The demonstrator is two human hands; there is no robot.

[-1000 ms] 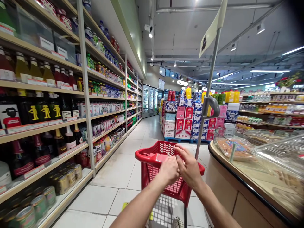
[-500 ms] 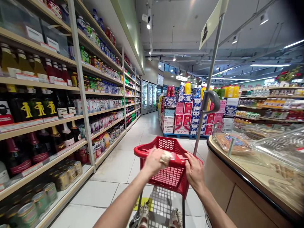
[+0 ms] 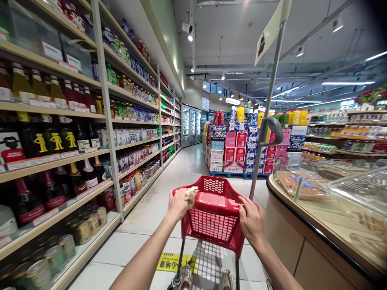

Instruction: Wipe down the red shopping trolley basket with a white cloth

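In the head view, we have our left hand (image 3: 178, 204) at the left end of the handle (image 3: 216, 204), its fingers bent around a pale crumpled wad (image 3: 191, 196) that pokes out on the thumb side. Our right hand (image 3: 251, 219) lies over the handle's right end; how firmly its fingers wrap underneath we cannot tell. The red cart (image 3: 211, 226) sits just ahead of and below both hands, its basket spreading between them. A metal pole (image 3: 256, 169) rises just beyond the right hand, and the curved counter (image 3: 305, 241) stands to that hand's right. Well to the left of the left hand run the drink shelves (image 3: 137, 177); the stacked cartons (image 3: 236, 151) are ahead of the grip.

To hold this well, we judge that both palms should bear evenly, with the wad tucked clear of the bar so the left hand does not slip. Shoes (image 3: 186, 274) show below the grip, near the yellow floor sign (image 3: 175, 262), so short, level steps seem wise.

Compared with a second ago, our hands are apart instead of meeting over the middle. Since the half-second-old frame, the left hand has slid outward, baring the handle's centre, while the right hand stays at its end.
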